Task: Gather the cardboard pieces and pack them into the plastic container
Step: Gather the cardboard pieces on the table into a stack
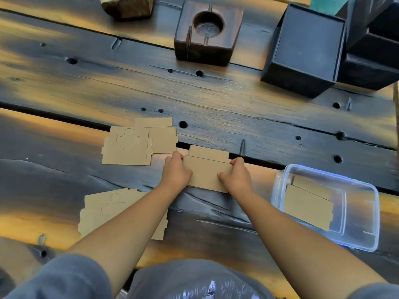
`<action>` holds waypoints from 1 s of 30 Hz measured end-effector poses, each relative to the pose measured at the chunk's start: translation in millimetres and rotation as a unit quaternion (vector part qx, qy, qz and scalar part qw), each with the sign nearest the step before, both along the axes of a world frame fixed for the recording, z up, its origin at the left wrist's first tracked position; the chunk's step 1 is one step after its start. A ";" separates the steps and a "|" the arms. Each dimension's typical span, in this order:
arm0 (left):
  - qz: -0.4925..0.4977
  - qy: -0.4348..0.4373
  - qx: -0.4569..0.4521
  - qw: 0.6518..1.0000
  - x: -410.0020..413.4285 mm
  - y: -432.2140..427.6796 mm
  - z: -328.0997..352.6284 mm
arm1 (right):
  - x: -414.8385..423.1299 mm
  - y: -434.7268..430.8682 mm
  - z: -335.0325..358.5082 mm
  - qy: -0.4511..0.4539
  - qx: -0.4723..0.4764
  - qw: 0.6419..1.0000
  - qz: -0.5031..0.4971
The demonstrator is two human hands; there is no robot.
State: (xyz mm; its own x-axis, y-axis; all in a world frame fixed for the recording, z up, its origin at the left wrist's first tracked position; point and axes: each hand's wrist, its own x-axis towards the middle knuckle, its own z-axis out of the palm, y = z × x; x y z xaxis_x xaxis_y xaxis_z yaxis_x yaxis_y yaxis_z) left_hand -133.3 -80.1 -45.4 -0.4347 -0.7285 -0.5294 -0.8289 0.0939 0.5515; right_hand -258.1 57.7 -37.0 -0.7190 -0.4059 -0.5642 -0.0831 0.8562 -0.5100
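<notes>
Both my hands grip a folded brown cardboard piece (206, 169) flat on the dark wooden table. My left hand (176, 171) holds its left edge and my right hand (236, 176) holds its right edge. More flat cardboard pieces (138, 142) lie just left and behind it. Another cardboard stack (101, 210) lies nearer me, partly under my left forearm. A clear plastic container (356, 214) stands open at the right, with a cardboard piece (307, 205) lying inside it.
A dark wooden block with a round hollow (207, 33) stands at the back centre. A black open box (302, 50) and other dark boxes sit at the back right. A rough wood chunk (127, 5) is at the back left. The table (64, 83) has gaps between planks.
</notes>
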 end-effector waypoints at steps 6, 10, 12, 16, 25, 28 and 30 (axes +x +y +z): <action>0.004 -0.007 -0.015 1.000 2.9 1.6 -2.4 | -5.1 2.1 4.7 0.030 0.008 1.000 -0.003; 0.027 -0.008 0.006 1.000 1.3 5.5 0.9 | -0.4 0.4 4.3 -0.012 0.011 0.999 -0.039; 0.039 -0.012 0.025 0.999 -1.3 5.7 1.8 | 2.4 -1.6 1.4 -0.044 0.009 0.997 -0.068; 0.078 -0.014 0.082 0.994 3.2 1.2 2.4 | 1.9 -2.6 -4.0 -0.075 0.010 0.993 -0.094; 0.118 0.026 0.065 0.991 44.6 -33.5 16.5 | 24.9 -42.3 6.2 -0.056 -0.015 0.998 -0.016; 0.134 0.029 0.049 0.989 64.1 -58.6 21.8 | 39.9 -74.3 14.4 -0.049 -0.025 0.998 0.013; 0.145 0.039 0.046 0.988 76.0 -74.8 23.9 | 48.6 -94.0 18.6 -0.052 -0.031 0.998 0.027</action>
State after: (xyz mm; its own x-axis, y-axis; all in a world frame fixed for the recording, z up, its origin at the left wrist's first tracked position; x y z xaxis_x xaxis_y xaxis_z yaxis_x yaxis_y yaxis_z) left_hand -57.3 -154.9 -21.4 -0.2577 -0.7789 -0.5717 -0.7681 -0.1938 0.6103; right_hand -209.5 -36.2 -18.4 -0.6336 -0.4784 -0.6079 -0.0714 0.8186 -0.5698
